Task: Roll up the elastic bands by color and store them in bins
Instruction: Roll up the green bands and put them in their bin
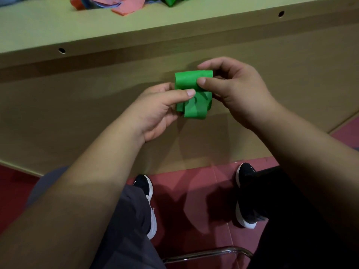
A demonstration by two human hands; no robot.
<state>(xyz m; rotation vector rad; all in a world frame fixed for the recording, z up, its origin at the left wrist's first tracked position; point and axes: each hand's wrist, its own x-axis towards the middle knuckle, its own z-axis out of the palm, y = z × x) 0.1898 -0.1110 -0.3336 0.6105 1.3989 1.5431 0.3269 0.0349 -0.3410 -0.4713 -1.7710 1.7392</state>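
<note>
Green elastic band (191, 90) sits in mid-air between both hands, in front of the wooden panel (77, 105) below the table edge (97, 32), partly rolled at the top with loose loops hanging beneath. The left hand (159, 109) pinches its lower left edge, thumb on top; the right hand (233, 88) pinches the rolled part between thumb and forefinger. If either pinch slackens, the springy roll would likely uncoil, and the dangling loops, possibly 2 or 3, could wind in crooked. More bands, pink (108, 4) and green (171, 0), lie on the table; no bin is in view.
</note>
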